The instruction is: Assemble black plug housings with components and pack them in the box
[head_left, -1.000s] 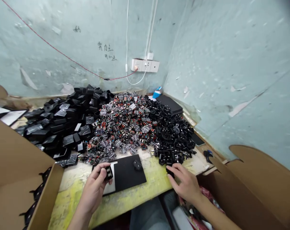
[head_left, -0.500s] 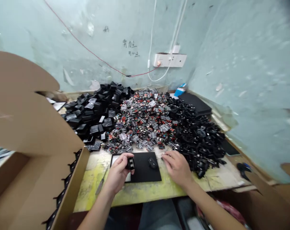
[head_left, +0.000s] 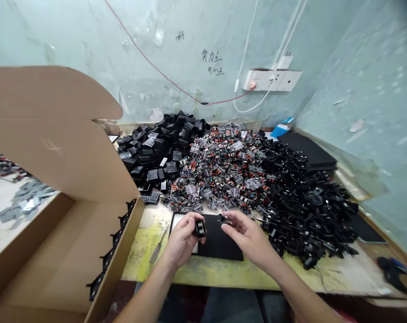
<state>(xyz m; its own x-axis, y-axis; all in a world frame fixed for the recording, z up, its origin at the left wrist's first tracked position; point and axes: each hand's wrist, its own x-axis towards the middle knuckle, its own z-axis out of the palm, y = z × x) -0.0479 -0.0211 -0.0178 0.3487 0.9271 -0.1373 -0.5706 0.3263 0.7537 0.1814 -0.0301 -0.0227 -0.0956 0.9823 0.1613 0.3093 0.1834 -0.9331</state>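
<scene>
My left hand (head_left: 181,242) is closed round a small black charger housing (head_left: 200,228), with two USB ports facing up. Close by on the right, my right hand (head_left: 250,235) pinches a small black plug piece (head_left: 224,220) between thumb and fingers. The two parts are held apart, above a flat black pad (head_left: 221,247) on the table. Part of a white patch shows at the pad's left side, behind my left hand. A screwdriver (head_left: 156,251) lies on the yellow-stained tabletop left of the pad.
Behind the pad are heaps of black housings (head_left: 156,154), circuit boards (head_left: 223,166) and black plug parts (head_left: 307,206). An open cardboard box (head_left: 51,251) stands at left, several black pieces along its inner wall. A power strip (head_left: 272,80) is on the wall.
My right hand has moved left over the pad and now holds the black plug piece that lay there. My left hand keeps the housing. The view has turned left.
</scene>
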